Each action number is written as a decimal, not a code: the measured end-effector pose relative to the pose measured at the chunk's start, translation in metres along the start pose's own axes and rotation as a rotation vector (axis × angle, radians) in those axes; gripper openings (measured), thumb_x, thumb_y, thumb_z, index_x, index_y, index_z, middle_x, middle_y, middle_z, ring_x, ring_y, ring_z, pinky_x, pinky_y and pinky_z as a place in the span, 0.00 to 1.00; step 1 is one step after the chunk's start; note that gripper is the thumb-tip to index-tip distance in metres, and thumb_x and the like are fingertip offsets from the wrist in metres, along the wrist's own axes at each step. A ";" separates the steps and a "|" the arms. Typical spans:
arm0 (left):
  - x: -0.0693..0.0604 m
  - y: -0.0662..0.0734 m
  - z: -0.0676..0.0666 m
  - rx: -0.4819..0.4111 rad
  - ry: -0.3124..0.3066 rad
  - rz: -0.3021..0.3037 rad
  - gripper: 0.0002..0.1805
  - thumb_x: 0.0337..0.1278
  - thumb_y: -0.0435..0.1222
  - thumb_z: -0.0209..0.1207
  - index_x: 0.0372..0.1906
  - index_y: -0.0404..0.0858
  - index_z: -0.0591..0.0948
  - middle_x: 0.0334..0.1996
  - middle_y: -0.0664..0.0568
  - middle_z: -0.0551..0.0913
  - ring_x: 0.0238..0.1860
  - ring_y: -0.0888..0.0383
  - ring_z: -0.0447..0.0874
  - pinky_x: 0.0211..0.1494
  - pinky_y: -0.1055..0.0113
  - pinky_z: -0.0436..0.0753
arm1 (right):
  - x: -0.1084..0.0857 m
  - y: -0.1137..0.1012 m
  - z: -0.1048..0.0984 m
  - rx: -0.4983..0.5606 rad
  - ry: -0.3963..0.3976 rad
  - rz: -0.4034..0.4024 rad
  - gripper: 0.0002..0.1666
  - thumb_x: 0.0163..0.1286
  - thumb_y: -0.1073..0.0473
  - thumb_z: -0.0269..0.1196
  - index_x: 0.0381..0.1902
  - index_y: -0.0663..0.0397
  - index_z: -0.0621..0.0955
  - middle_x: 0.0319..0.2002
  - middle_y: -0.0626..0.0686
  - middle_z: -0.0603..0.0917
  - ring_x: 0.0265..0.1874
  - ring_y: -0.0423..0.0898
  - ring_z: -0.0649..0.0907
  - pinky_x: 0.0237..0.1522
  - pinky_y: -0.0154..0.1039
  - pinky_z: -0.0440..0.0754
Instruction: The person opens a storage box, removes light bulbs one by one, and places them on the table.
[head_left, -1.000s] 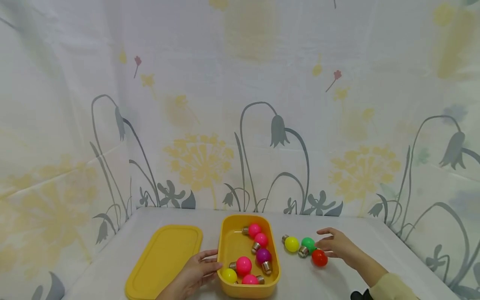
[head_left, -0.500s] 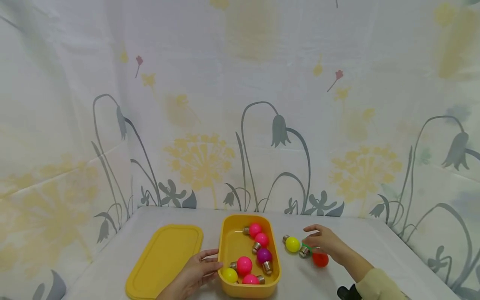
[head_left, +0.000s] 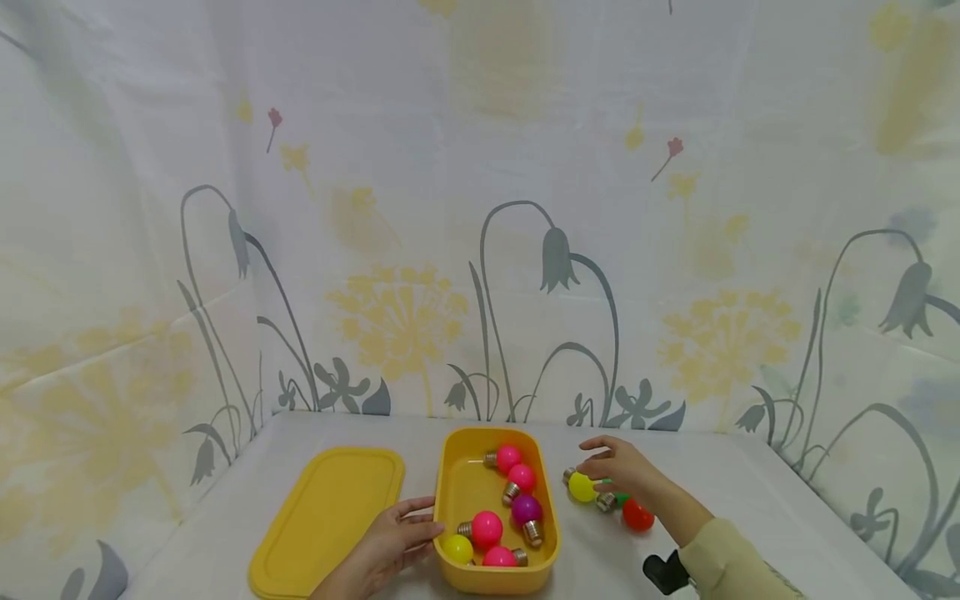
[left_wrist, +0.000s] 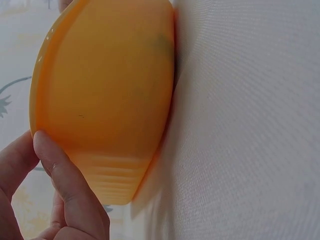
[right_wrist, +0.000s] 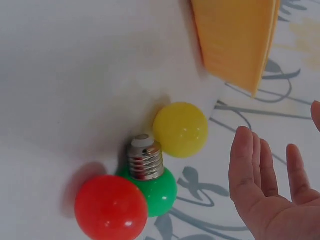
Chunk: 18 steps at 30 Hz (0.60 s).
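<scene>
A yellow plastic box (head_left: 498,581) holds several round light bulbs: pink ones, a purple bulb (head_left: 527,508) and a yellow one. My left hand (head_left: 390,542) pinches its left rim; in the left wrist view the thumb and a finger (left_wrist: 65,177) meet at the box's edge. My right hand (head_left: 630,471) hovers over the loose bulbs with its fingers apart, holding nothing. Under it lie a yellow bulb (right_wrist: 180,129), a green bulb (right_wrist: 161,192) with its metal base up, and a red bulb (right_wrist: 111,207). The head view shows the green bulb mostly covered by the hand.
A flat yellow lid (head_left: 330,517) lies left of the box on the white tablecloth (head_left: 720,475). A patterned curtain (head_left: 420,208) stands behind the table. A black object (head_left: 664,573) shows by the right sleeve.
My right hand has moved left, from beside the red and green bulbs to above the yellow and green ones. The left hand and box have stayed put.
</scene>
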<state>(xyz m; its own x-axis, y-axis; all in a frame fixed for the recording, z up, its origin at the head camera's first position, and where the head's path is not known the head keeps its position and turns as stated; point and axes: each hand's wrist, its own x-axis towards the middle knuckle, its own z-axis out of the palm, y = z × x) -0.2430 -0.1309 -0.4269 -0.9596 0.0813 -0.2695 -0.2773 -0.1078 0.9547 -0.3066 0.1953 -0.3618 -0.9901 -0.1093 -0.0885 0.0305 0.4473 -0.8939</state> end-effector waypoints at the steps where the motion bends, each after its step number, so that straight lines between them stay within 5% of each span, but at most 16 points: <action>1: 0.000 0.000 0.000 0.000 -0.002 0.001 0.33 0.51 0.32 0.65 0.61 0.27 0.66 0.40 0.44 0.80 0.32 0.56 0.81 0.41 0.65 0.82 | 0.000 -0.001 0.002 0.006 0.003 0.001 0.26 0.60 0.63 0.66 0.54 0.66 0.71 0.45 0.62 0.77 0.39 0.53 0.80 0.43 0.49 0.80; 9: -0.001 -0.001 0.000 -0.011 -0.005 0.000 0.33 0.51 0.32 0.66 0.61 0.27 0.67 0.40 0.44 0.80 0.32 0.57 0.81 0.40 0.65 0.82 | 0.010 -0.011 0.018 0.055 -0.007 -0.011 0.24 0.61 0.64 0.65 0.54 0.64 0.71 0.44 0.61 0.78 0.44 0.59 0.79 0.44 0.48 0.80; 18: -0.001 0.000 0.000 -0.019 -0.012 -0.002 0.33 0.50 0.32 0.66 0.62 0.27 0.66 0.41 0.44 0.80 0.32 0.57 0.81 0.40 0.65 0.82 | 0.020 -0.030 0.032 0.044 -0.004 -0.028 0.24 0.61 0.62 0.65 0.54 0.62 0.73 0.43 0.59 0.79 0.41 0.54 0.80 0.41 0.45 0.82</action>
<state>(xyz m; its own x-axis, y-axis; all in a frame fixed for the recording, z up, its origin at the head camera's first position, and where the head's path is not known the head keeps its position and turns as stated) -0.2423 -0.1313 -0.4270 -0.9584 0.0932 -0.2699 -0.2803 -0.1261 0.9516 -0.3227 0.1510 -0.3508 -0.9900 -0.1251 -0.0650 0.0088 0.4050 -0.9143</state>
